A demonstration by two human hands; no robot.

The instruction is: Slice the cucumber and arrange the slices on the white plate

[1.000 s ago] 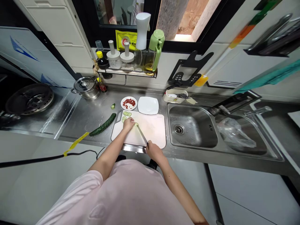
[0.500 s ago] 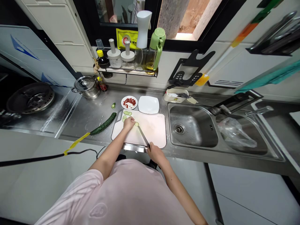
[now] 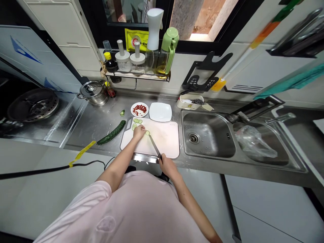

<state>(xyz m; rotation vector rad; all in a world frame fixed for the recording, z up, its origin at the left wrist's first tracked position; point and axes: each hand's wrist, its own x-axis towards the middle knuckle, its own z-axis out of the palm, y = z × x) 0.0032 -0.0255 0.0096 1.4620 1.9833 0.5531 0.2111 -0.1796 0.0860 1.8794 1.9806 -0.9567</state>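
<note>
Your right hand [image 3: 168, 167] has its fingers clamped on the knife [image 3: 155, 145] — your left hand [image 3: 139, 132], fingers together, braces on the cutting board [image 3: 164, 141] beside cucumber slices [image 3: 136, 120].

The bare left arm [image 3: 118, 165] reaches forward to a curled, fingers-down left hand [image 3: 139, 132], while the bare right hand [image 3: 168, 167] sits clenched, wrist angled inward.

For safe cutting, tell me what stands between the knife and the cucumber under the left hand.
Only a thin green cucumber slice, at the tip of the steel kitchen knife in the right hand.
</note>
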